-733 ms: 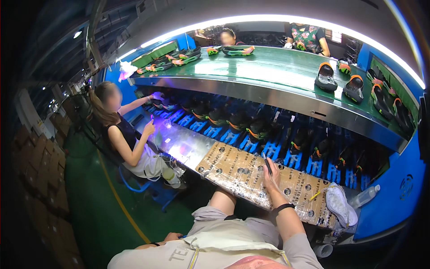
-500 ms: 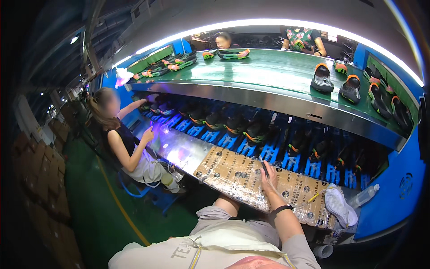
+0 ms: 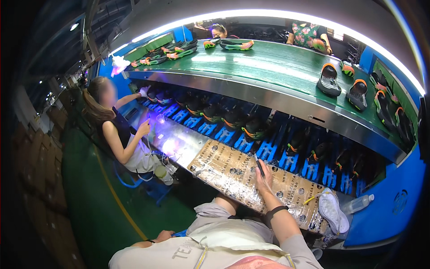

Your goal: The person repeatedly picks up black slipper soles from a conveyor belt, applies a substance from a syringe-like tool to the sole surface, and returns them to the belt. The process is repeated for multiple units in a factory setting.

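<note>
My right hand (image 3: 265, 179) is closed around a slim dark pen-like tool (image 3: 259, 167) with a pale tip. It is over the cardboard-covered bench (image 3: 224, 172), close to a row of dark shoes on blue holders (image 3: 266, 151). One nearby shoe (image 3: 253, 127) has an orange and green edge. Low beside my left hip, my left hand (image 3: 165, 235) lies next to a blue seat edge (image 3: 180, 233); its fingers are too small and partly hidden to read.
A white shoe-shaped piece (image 3: 332, 210) and a clear bottle (image 3: 359, 204) lie at the bench's right end. Above runs a green conveyor (image 3: 268, 62) carrying shoes. A seated co-worker (image 3: 118, 130) works at my left under purple light; two other people are behind the conveyor.
My left hand has come into view beside my hip. My right hand, with the tool, has shifted slightly left in view. The co-worker's gloved hand shows more clearly at the shoe row.
</note>
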A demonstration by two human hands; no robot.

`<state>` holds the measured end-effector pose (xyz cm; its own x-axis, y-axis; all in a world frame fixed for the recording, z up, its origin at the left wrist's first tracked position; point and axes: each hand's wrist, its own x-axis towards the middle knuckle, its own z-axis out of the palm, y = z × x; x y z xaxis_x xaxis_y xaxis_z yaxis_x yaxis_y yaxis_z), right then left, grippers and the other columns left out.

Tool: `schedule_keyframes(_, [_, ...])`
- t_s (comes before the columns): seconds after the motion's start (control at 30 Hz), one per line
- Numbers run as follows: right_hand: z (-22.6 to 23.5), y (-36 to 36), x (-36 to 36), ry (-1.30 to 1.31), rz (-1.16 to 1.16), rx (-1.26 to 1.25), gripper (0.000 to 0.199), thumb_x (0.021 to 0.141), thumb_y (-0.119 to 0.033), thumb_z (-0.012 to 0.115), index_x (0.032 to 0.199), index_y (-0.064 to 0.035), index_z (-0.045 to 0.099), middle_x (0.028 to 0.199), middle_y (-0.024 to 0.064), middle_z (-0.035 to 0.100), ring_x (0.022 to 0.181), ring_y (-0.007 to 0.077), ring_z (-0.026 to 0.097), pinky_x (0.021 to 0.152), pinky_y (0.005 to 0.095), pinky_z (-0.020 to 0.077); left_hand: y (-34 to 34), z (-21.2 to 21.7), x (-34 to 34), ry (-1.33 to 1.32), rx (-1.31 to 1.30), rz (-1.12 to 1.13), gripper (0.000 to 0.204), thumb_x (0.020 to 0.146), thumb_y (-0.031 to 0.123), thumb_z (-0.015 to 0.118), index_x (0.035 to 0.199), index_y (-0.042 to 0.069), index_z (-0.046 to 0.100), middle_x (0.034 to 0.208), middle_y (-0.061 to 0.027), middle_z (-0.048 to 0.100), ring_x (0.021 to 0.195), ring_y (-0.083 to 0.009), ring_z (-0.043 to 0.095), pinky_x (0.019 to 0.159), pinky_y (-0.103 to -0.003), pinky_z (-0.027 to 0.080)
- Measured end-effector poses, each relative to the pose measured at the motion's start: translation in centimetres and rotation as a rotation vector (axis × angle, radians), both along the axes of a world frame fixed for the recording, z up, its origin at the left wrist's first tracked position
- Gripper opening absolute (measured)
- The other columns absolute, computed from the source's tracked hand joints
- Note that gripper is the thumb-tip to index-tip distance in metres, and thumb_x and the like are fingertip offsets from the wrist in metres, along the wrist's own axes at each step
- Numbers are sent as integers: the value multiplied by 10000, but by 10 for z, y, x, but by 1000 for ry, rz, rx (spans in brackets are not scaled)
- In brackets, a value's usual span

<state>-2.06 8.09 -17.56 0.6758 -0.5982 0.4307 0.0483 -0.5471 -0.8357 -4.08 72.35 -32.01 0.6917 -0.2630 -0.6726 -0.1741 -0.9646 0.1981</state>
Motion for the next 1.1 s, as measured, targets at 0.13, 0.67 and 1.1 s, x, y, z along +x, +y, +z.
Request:
schedule_keyframes(0.13, [6,9,4,28,45,58,428,1032,-249,668,1429,-89,648,1303,182,699,1194,382,681,1022,431,519,-43,23,34,96,136,-190,502,978,417,686,1368,103,719,1295,-251,724,1210,-422,694,1063,-494,542])
schedule_keyframes(0.67, [17,9,5,-2,-34,-5,448,1000,-165,668,1435,-61,642,1156,182,700,1039,366,698,917,416,532,-399,541,556,-1657,-412,-551,249,942,218,678,1118,44,705,1084,-230,710,1055,-433,698,919,-513,572])
schedule_keyframes(1.1, [34,8,15,191,-44,14,432,944,-91,706,1364,0,673,1011,160,689,893,328,688,809,407,533,-406,517,806,-1364,294,-234,550,1022,210,511,1565,124,503,1580,-193,486,1428,-367,512,1108,-662,400])
